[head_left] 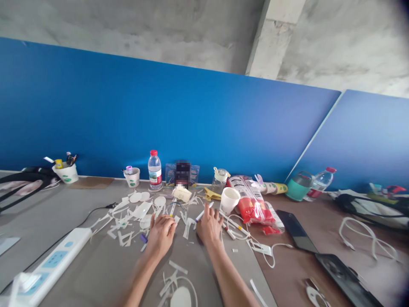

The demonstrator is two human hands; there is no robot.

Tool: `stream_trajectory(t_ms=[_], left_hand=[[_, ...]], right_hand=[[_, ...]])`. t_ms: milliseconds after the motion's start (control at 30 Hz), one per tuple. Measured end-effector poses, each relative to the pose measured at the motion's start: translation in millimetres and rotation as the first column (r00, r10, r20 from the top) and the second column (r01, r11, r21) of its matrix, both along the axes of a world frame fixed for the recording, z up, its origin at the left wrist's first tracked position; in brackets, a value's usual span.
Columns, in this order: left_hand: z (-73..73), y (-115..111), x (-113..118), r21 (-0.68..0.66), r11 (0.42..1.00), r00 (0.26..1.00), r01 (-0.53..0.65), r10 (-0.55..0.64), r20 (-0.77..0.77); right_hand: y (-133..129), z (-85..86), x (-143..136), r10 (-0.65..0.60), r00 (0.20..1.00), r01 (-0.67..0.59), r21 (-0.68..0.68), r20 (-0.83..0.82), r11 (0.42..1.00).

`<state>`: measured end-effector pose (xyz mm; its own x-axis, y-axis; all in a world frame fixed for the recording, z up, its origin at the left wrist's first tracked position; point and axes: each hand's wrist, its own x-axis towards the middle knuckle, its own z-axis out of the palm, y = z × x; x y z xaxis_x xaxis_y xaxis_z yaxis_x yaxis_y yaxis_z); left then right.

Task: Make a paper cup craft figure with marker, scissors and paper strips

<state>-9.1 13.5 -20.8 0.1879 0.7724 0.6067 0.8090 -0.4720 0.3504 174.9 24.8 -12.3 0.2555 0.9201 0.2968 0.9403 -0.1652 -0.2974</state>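
Note:
My left hand [162, 234] is over the grey mat among white paper scraps [125, 221], its fingers curled together; whatever they may hold is too small to name. A purple cap [143, 238] lies just left of it. My right hand [209, 225] rests on the mat with its fingers somewhat spread, beside a white marker [203, 212] near the index finger. Between and beyond the hands are more paper strips and a tilted paper cup [182, 194]. An upright white cup [229, 200] stands beyond my right hand, with markers [238, 227] near its base.
A power strip [56, 264] lies at left. A water bottle [155, 171] and a pen cup [132, 177] stand near the blue partition [179, 115]. At right are a red snack bag [251, 200], a phone [296, 230] and white cables [364, 234].

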Motion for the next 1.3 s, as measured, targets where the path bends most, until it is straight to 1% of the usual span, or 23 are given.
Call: stream_trajectory(t_ms=[100, 200, 333, 433, 533, 700, 900, 1000, 1067, 1167, 1233, 1300], left_hand=[[0.3, -0.2, 0.1, -0.007, 1.000, 1.000, -0.003, 0.003, 0.002], [0.2, -0.3, 0.2, -0.024, 1.000, 1.000, -0.003, 0.002, -0.002], [0.8, -0.2, 0.2, -0.053, 0.999, 1.000, 0.000, 0.000, -0.005], [1.4, -0.2, 0.5, -0.055, 0.998, 1.000, -0.002, 0.001, -0.007], [1.5, -0.2, 0.5, -0.057, 0.998, 1.000, -0.003, 0.002, -0.005], [1.1, -0.3, 0.0, -0.091, 0.996, 1.000, 0.007, -0.008, -0.009], [1.2, -0.6, 0.1, -0.082, 0.997, 1.000, -0.009, 0.009, -0.010], [0.9, 0.9, -1.9, -0.095, 0.995, 1.000, -0.021, 0.022, 0.008], [0.8, 3.3, -5.6, -0.100, 0.994, 0.998, -0.049, 0.054, 0.045], [1.1, 9.1, -15.1, -0.088, 0.986, 0.980, -0.141, 0.152, 0.132], [2.0, 13.3, -22.2, -0.060, 0.977, 0.956, -0.205, 0.213, 0.201], [3.6, 16.4, -28.5, -0.023, 0.971, 0.933, -0.237, 0.235, 0.272]], right_hand=[[0.0, -1.7, -0.7, 0.016, 1.000, -0.016, -0.019, -0.006, 1.000], [-2.0, -2.5, -7.2, 0.096, 0.995, -0.096, 0.031, -0.001, 0.995], [-6.5, -5.1, -19.0, 0.214, 0.977, -0.215, 0.084, 0.017, 0.973], [-9.4, -8.3, -25.5, 0.272, 0.962, -0.272, 0.117, 0.014, 0.955], [-11.0, -9.6, -28.3, 0.304, 0.953, -0.304, 0.129, 0.019, 0.944], [-12.2, -6.5, -28.3, 0.312, 0.950, -0.312, 0.106, 0.018, 0.944], [-12.1, -5.8, -28.9, 0.313, 0.950, -0.313, 0.089, 0.013, 0.946], [-11.5, -5.8, -28.3, 0.300, 0.954, -0.299, 0.110, 0.006, 0.948], [-11.0, -4.9, -27.3, 0.283, 0.959, -0.280, 0.148, -0.004, 0.949], [-10.4, -3.1, -25.8, 0.270, 0.963, -0.259, 0.219, -0.019, 0.941], [-10.1, -2.4, -25.0, 0.286, 0.958, -0.270, 0.271, -0.019, 0.924], [-10.0, -2.5, -24.4, 0.313, 0.950, -0.291, 0.326, -0.015, 0.899]])
